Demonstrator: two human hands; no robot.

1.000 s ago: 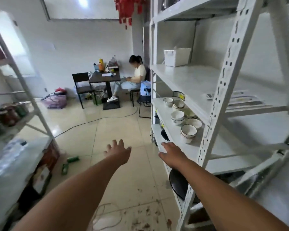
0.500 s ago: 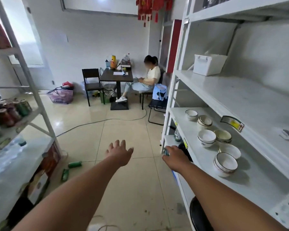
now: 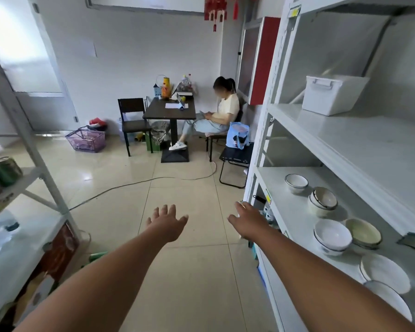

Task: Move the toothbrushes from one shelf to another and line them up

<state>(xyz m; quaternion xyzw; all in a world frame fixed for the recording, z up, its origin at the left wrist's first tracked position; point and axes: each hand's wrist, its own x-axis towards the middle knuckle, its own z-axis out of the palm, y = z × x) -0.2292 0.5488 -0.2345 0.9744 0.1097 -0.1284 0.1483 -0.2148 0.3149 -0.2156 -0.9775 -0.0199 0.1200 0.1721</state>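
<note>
No toothbrush shows in this frame. Both my arms stretch forward over the tiled floor. My left hand (image 3: 167, 222) hangs in the aisle with its fingers spread and holds nothing. My right hand (image 3: 248, 220) is out in front of the white shelf unit's (image 3: 266, 144) front post, fingers extended and empty. The wide upper shelf board (image 3: 359, 144) on my right is mostly bare.
Several white bowls (image 3: 332, 236) and plates sit on the lower right shelf. A white plastic bin (image 3: 331, 94) stands on the upper one. Another rack (image 3: 31, 149) with cans (image 3: 6, 171) is at left. A person sits at a dark table (image 3: 169, 109); a cable crosses the floor.
The view has swung left and up, away from the right shelf unit. My right hand's fingers have straightened from a curled pose. Both hands stay held out ahead.
</note>
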